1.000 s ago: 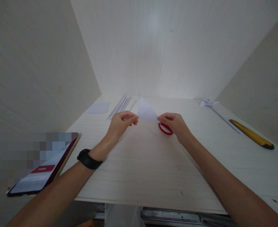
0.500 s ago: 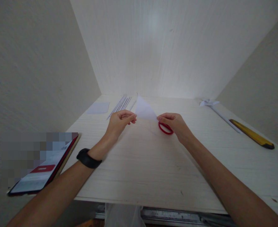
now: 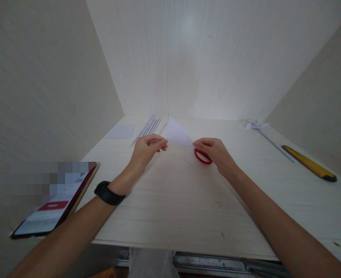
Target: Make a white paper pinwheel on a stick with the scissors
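Note:
A small white triangular piece of paper (image 3: 177,134) is held up above the pale wooden table (image 3: 187,200). My left hand (image 3: 147,148) pinches its left corner between thumb and fingers. My right hand (image 3: 213,150) pinches its right corner. Under my right hand lies a pair of scissors with red handles (image 3: 201,156), partly hidden by the fingers. A black band sits on my left wrist.
Several thin white paper strips (image 3: 148,129) and a small white paper square (image 3: 120,131) lie at the back left. A folded white paper shape with a long stem (image 3: 260,129) and a yellow utility knife (image 3: 309,166) lie at the right. A phone (image 3: 53,210) rests at the left edge.
The paper's top tip has tilted slightly to the left. Both hands have stayed almost where they were.

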Demonstrator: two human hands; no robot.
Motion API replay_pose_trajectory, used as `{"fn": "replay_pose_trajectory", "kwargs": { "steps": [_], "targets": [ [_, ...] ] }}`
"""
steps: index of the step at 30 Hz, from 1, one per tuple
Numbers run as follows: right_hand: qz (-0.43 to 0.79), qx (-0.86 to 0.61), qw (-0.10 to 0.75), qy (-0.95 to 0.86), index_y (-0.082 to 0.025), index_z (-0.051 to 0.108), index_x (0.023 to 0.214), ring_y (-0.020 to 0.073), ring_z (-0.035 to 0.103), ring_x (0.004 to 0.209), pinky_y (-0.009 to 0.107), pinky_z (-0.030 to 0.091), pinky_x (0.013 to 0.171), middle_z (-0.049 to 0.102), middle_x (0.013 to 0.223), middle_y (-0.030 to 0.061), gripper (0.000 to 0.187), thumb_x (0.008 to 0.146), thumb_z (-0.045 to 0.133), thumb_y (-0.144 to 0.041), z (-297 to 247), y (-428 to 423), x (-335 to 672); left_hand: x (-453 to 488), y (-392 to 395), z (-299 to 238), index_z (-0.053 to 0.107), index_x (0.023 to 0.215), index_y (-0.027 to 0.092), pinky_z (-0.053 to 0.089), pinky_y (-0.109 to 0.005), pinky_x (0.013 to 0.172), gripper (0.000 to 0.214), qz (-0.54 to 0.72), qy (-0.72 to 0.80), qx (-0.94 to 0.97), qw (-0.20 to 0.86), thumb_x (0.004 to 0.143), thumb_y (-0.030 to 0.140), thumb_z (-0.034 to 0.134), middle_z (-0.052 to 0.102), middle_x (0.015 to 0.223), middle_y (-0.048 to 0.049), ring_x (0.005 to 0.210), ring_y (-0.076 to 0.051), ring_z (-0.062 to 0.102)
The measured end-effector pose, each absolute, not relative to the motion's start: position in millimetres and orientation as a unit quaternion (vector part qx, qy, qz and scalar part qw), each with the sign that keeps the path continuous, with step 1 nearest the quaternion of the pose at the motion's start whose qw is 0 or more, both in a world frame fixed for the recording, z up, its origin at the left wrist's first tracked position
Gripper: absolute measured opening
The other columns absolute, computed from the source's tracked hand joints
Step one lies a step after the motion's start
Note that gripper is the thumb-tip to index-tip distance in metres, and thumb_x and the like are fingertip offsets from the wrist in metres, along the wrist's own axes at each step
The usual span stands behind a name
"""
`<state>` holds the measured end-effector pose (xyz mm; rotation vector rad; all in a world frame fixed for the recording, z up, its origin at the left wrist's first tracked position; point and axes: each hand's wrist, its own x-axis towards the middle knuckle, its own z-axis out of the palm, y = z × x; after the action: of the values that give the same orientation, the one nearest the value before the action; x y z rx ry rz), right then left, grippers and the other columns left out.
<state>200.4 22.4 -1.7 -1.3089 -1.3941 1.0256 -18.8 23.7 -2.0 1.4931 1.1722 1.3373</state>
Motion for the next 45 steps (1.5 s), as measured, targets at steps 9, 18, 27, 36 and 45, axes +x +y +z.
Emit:
{"fn": "replay_pose_trajectory", "kwargs": {
  "steps": [9,18,27,36,45],
  "targets": [
    [0.43,-0.534,0.467,-0.558,-0.015,0.072,0.068,0.0115,0.049,0.059,0.027,0.035,0.056,0.064,0.064,0.0024,0.031,0.058,0.074,-0.044,-0.3,22.0,200.7,-18.6,24.4,-0.5,0.068,0.068,0.016,0.044,-0.026,0.058,0.021,0.535,0.465,0.579,0.403,0.067,0.036,0.074,0.068,0.062,-0.0031,0.06,-0.014,0.06],
    [0.433,-0.541,0.473,-0.544,-0.015,0.067,0.062,0.0098,0.045,0.056,0.026,0.031,0.055,0.059,0.059,0.0,0.027,0.056,0.074,-0.041,-2.3,24.3,201.4,-18.5,23.1,-0.6,0.068,0.069,0.016,0.044,-0.025,0.058,0.019,0.534,0.459,0.579,0.41,0.068,0.035,0.074,0.068,0.062,-0.0026,0.059,-0.013,0.061],
    [0.461,-0.504,0.474,-0.555,-0.015,0.071,0.071,0.011,0.05,0.061,0.026,0.035,0.057,0.064,0.068,0.0023,0.03,0.062,0.071,-0.043,-1.0,23.1,202.3,-16.9,22.3,-4.5,0.067,0.068,0.015,0.043,-0.023,0.056,0.017,0.495,0.441,0.618,0.424,0.07,0.031,0.072,0.066,0.061,-0.0011,0.058,-0.011,0.06],
    [0.454,-0.5,0.479,-0.561,-0.017,0.071,0.068,0.0115,0.05,0.058,0.026,0.036,0.054,0.063,0.064,0.0011,0.023,0.059,0.073,-0.039,-0.8,23.4,201.2,-12.5,21.3,-7.8,0.066,0.069,0.014,0.045,-0.021,0.056,0.012,0.45,0.427,0.642,0.45,0.07,0.026,0.071,0.066,0.061,-0.0001,0.057,-0.009,0.059],
    [0.446,-0.505,0.479,-0.562,-0.016,0.07,0.067,0.0102,0.048,0.056,0.026,0.034,0.053,0.061,0.062,0.0002,0.024,0.061,0.073,-0.039,-0.4,22.7,200.1,-11.9,20.8,-5.8,0.066,0.067,0.014,0.046,-0.021,0.056,0.014,0.445,0.435,0.643,0.446,0.069,0.027,0.071,0.066,0.06,-0.0005,0.056,-0.01,0.059]
  ]
}}
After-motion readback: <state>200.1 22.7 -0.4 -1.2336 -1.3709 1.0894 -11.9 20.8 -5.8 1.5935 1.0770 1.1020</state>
